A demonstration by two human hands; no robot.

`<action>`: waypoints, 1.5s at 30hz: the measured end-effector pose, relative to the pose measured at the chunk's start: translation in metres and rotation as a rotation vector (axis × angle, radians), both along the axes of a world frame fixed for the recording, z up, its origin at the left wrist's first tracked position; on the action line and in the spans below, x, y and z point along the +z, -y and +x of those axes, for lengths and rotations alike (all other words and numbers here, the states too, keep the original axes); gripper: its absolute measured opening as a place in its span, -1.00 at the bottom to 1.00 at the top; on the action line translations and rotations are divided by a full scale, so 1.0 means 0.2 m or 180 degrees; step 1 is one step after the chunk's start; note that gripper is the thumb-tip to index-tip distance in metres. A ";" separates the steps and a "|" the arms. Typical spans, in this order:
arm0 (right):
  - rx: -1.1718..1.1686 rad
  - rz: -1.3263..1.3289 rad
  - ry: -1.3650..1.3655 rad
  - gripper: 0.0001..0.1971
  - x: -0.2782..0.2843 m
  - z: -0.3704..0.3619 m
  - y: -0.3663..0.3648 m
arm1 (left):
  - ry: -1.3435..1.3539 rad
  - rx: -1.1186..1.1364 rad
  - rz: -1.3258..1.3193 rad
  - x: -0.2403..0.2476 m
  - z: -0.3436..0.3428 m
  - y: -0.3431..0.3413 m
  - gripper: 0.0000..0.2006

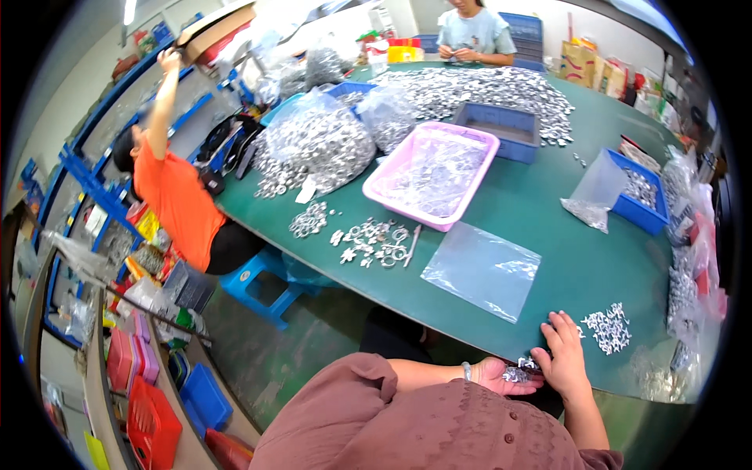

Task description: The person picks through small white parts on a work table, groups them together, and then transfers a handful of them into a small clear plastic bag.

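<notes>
My left hand (495, 377) is palm up just below the table's near edge, with a cluster of small silver metal pieces (515, 375) resting in it. My right hand (562, 356) lies palm down at the edge beside it, fingers stretched out and nothing visibly gripped. Between the two hands, a few more silver pieces (528, 363) sit on the table edge. To the right of my right hand is a loose pile of small silver pieces (608, 329). A flat clear plastic bag (482, 270) lies on the table beyond my hands.
On the green table (548, 200) stand a pink tray (376, 186) of clear bags, a grey-blue bin (517, 149) and a blue bin (656, 219). Metal parts (470, 90) heap at the back. One person in orange (176, 204) reaches up at left; another (478, 35) sits opposite.
</notes>
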State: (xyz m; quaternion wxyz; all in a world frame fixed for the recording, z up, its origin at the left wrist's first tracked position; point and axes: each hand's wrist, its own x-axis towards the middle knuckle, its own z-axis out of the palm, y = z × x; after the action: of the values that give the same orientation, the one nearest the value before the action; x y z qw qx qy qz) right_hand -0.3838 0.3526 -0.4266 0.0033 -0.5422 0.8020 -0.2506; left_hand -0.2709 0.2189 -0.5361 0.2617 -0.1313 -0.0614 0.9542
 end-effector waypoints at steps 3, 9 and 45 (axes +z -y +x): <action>0.0175 -0.0199 0.0025 -0.48 -0.02 0.04 -0.01 | -0.0224 0.0103 -0.0069 0.01 0.03 0.01 -0.52; 0.0423 -0.0181 -0.0123 -0.52 0.02 0.09 -0.01 | -0.0584 0.0180 -0.0015 0.00 0.04 0.01 -0.58; 0.0536 0.0067 0.0031 -0.50 0.01 0.11 -0.05 | 0.0037 0.0446 0.0186 0.16 0.02 -0.01 -0.68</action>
State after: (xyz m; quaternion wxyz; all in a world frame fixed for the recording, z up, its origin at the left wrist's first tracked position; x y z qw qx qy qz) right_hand -0.3609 0.3627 -0.4240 0.0340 -0.6064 0.7561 -0.2437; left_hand -0.2669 0.2208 -0.5049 0.1976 -0.1245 -0.0999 0.9672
